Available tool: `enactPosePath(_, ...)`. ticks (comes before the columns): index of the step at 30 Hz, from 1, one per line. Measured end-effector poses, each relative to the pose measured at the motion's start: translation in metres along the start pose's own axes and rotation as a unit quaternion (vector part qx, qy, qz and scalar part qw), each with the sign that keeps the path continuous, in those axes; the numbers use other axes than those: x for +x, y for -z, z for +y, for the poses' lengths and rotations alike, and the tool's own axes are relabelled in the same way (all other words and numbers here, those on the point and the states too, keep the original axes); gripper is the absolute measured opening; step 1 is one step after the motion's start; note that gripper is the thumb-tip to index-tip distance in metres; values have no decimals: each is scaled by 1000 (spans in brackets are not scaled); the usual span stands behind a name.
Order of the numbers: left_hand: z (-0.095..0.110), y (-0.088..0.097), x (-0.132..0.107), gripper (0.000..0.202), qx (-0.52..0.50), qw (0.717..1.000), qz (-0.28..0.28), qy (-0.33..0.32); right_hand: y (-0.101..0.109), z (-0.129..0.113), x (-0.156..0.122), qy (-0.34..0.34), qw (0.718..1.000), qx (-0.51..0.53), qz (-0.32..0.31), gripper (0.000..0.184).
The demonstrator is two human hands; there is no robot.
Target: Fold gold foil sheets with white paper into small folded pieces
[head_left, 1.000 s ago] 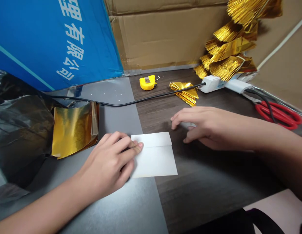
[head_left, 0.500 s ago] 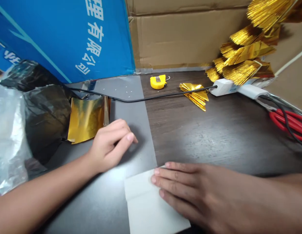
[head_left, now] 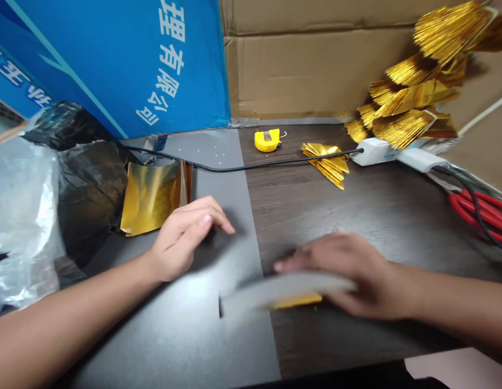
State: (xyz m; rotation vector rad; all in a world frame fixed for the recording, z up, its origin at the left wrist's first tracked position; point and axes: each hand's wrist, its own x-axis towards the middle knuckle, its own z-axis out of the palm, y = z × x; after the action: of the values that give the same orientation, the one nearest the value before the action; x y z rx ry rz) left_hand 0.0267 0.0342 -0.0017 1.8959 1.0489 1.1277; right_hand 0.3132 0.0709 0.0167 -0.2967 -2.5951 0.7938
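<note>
My right hand (head_left: 352, 270), blurred by motion, grips a sheet of foil paper (head_left: 283, 289) by its right side. The sheet is lifted and bowed, its pale side facing me and a strip of gold showing beneath. My left hand (head_left: 192, 232) rests on the grey surface, loosely bent with the index finger stretched out, holding nothing. Just behind it stands a stack of gold foil sheets (head_left: 151, 197), leaning near a black plastic bag (head_left: 92, 200).
A yellow tape measure (head_left: 267, 140) and a pleated gold foil piece (head_left: 327, 165) lie at the back, a black cable (head_left: 270, 162) crossing the foil. To the right are a white power strip (head_left: 374, 151), red-handled scissors (head_left: 477, 210) and bundled gold foil fans (head_left: 405, 127). Cardboard (head_left: 307, 75) stands behind.
My right hand has gone from lying flat on the pale sheet to lifting it off the surface, moving away from me. My left index finger has stretched out a little.
</note>
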Motion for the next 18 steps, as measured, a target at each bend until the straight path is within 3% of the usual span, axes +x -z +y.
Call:
enactPosePath(1, -2, 0, -1, 48, -45, 999, -5, 6, 5, 5, 5, -62, 994, 27, 81, 26)
enactPosePath(3, -4, 0, -2, 59, -99, 995, -14, 29, 8, 14, 12, -175, 978, 50, 102, 25)
enactPosePath(5, -1, -3, -1, 64, -100, 993, -29, 60, 6, 20, 18, -223, 966, 93, 94, 26)
enactPosePath(9, 10, -11, 5, 41, -32, 985, -64, 158, -2, 28, 24, -256, 952, 148, 75, 25)
enactPosePath(11, 13, -14, 7, 32, -5, 978, -48, 201, -4, 30, 25, -265, 935, 218, 91, 22)
enactPosePath(15, 12, -16, 9, 31, 11, 974, -6, 226, -3, 31, 25, -264, 882, 380, 84, 18)
enactPosePath(18, 10, -16, 9, 32, 4, 972, -2, 236, -3, 31, 25, -259, 868, 418, 73, 23)
